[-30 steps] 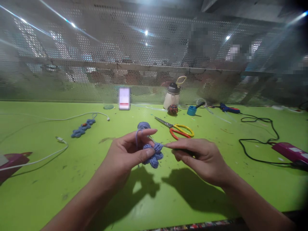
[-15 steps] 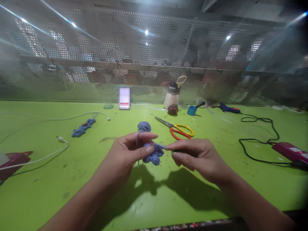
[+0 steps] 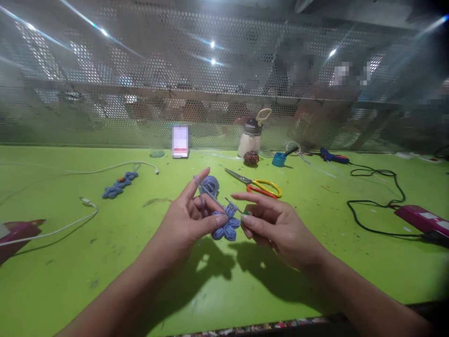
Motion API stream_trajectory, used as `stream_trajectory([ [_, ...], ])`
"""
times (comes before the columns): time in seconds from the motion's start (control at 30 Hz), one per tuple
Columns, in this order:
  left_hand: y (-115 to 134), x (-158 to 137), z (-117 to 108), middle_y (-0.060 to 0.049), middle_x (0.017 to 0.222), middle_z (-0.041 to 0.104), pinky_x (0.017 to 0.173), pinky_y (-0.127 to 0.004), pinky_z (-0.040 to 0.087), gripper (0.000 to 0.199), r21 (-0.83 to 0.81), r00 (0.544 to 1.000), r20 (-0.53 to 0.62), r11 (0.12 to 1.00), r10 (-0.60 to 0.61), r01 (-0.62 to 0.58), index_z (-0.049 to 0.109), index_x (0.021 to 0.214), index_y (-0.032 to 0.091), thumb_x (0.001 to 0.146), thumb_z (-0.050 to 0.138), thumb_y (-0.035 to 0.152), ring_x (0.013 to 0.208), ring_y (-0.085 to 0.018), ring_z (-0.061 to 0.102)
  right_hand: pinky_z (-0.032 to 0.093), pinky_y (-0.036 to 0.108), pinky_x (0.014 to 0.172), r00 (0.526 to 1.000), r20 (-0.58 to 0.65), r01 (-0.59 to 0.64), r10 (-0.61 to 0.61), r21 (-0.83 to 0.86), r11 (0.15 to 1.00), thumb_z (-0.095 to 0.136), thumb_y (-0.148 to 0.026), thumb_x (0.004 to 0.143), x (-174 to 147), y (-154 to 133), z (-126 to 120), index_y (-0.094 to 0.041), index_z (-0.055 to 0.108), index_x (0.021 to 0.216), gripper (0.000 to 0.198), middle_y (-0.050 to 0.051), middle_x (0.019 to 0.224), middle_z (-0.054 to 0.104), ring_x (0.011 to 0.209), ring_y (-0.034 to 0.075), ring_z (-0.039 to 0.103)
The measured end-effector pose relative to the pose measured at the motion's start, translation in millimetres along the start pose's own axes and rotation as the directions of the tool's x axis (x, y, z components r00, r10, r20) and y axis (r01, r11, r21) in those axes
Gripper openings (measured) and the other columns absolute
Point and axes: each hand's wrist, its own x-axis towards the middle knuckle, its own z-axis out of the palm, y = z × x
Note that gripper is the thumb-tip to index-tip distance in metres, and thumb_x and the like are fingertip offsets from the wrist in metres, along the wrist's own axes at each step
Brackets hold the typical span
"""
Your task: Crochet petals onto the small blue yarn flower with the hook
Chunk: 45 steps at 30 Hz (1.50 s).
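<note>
Between thumb and fingers, my left hand [image 3: 191, 217] pinches a blue crochet flower [image 3: 226, 227] with rounded petals. Its index finger is raised, with a strand of blue yarn [image 3: 199, 185] looped over it and running down to the flower. My right hand [image 3: 277, 224] grips a crochet hook [image 3: 240, 211] with a green handle, mostly hidden in the fingers; the hook's tip is at the flower's upper edge, among loops. Just behind my left hand lies the blue yarn ball [image 3: 210, 185]. Scissors [image 3: 257, 183] with red and yellow handles rest beyond my right hand.
A joined strip of blue crochet flowers [image 3: 120, 186] and white cables [image 3: 91, 210] lie left. At the back stand a phone [image 3: 180, 141], a bottle [image 3: 250, 138], a dark yarn ball [image 3: 251, 158] and blue tape [image 3: 279, 159]. A glue gun [image 3: 333, 156] and magenta box [image 3: 423, 220] are right.
My left index finger has lifted, drawing the yarn up taut. My right hand has tilted and shifted slightly left, its index finger extended, and the flower now shows more of its petals.
</note>
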Motion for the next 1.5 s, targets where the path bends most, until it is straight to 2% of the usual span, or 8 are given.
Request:
stream_trajectory([
  [0.17,-4.1,1.9,-2.1,0.003,0.075,0.062,0.062,-0.023,0.051,0.097,0.034,0.996,0.061,0.998,-0.062,0.06,0.03,0.149,0.022,0.068,0.08,0.01,0.066,-0.011,0.059,0.03,0.019,0.043,0.993,0.033,0.121,-0.117,-0.263,0.957,0.058,-0.014,0.089,-2.7,-5.1,1.3,-0.021,0.066,0.126,0.038,-0.005,0.061,0.048,0.049,0.006,0.038],
  [0.3,-4.5,4.4,-3.7,0.002,0.074,0.062,0.062,-0.023,0.051,0.093,0.057,0.995,0.078,0.996,-0.066,0.062,0.032,0.147,0.019,0.069,0.08,0.012,0.066,-0.012,0.059,0.028,0.02,0.043,0.991,0.009,0.129,-0.133,-0.313,0.941,0.06,-0.017,0.088,-2.2,-7.5,-0.5,-0.017,0.071,0.118,0.032,-0.006,0.055,0.042,0.048,0.007,0.037],
  [0.47,-2.1,4.5,-2.4,0.003,0.074,0.061,0.064,-0.023,0.052,0.093,0.145,0.999,0.046,0.989,-0.004,-0.003,0.031,0.148,0.018,0.069,0.079,0.011,0.067,-0.012,0.058,0.027,0.02,0.041,1.0,0.012,0.016,-0.013,-0.225,0.974,0.062,-0.026,0.089,0.6,-7.5,-1.2,-0.014,0.07,0.119,0.033,-0.006,0.054,0.043,0.046,0.006,0.035],
  [0.8,-4.0,4.7,-1.7,-0.001,0.083,0.066,0.069,-0.027,0.053,0.081,0.195,0.995,0.081,0.978,0.055,-0.07,0.034,0.147,0.018,0.076,0.073,0.017,0.076,-0.015,0.063,0.02,0.018,0.039,0.991,-0.124,-0.049,0.048,-0.009,0.999,0.073,-0.028,0.081,2.5,-1.0,1.8,-0.014,0.076,0.106,0.029,-0.006,0.049,0.044,0.043,0.004,0.032],
  [0.93,2.4,12.9,-12.8,-0.006,0.088,0.069,0.07,-0.029,0.052,0.067,0.256,0.997,-0.026,0.965,0.066,-0.057,0.045,0.14,0.012,0.078,0.069,0.02,0.077,-0.017,0.066,0.019,0.017,0.038,0.984,-0.131,-0.102,0.117,0.117,0.988,0.077,-0.03,0.076,4.9,-3.0,-2.1,-0.017,0.078,0.095,0.023,-0.004,0.05,0.05,0.042,0.004,0.034],
  [1.1,-2.1,27.6,-30.6,-0.003,0.072,0.069,0.054,-0.025,0.043,0.068,0.433,0.989,-0.131,0.901,0.071,-0.008,0.048,0.138,0.01,0.076,0.071,0.028,0.059,-0.014,0.061,0.019,0.017,0.038,0.994,-0.082,-0.055,0.07,0.172,0.984,0.08,-0.03,0.074,4.6,-5.5,-9.8,-0.019,0.078,0.084,0.016,-0.002,0.054,0.054,0.043,0.004,0.038],
  [1.3,1.0,36.6,-44.9,0.002,0.057,0.064,0.058,-0.028,0.045,0.035,0.777,0.873,-0.256,0.626,0.415,-0.07,0.072,0.108,0.015,0.077,0.068,0.031,0.052,-0.014,0.058,0.018,0.017,0.04,0.998,-0.038,0.054,-0.047,0.247,0.967,0.082,-0.031,0.072,-1.1,-13.5,-22.0,-0.019,0.078,0.08,0.015,-0.003,0.052,0.049,0.043,0.003,0.034],
  [1.5,31.5,24.3,-48.7,0.0,0.059,0.064,0.049,-0.022,0.042,0.028,0.458,0.784,-0.373,0.833,0.497,-0.31,0.073,0.082,0.016,0.084,0.064,0.042,0.049,-0.009,0.051,0.019,0.018,0.04,0.986,-0.022,0.167,-0.168,0.299,0.94,0.081,-0.031,0.074,-1.5,-20.1,-30.6,-0.019,0.077,0.079,0.013,-0.003,0.052,0.048,0.042,0.003,0.029],
])
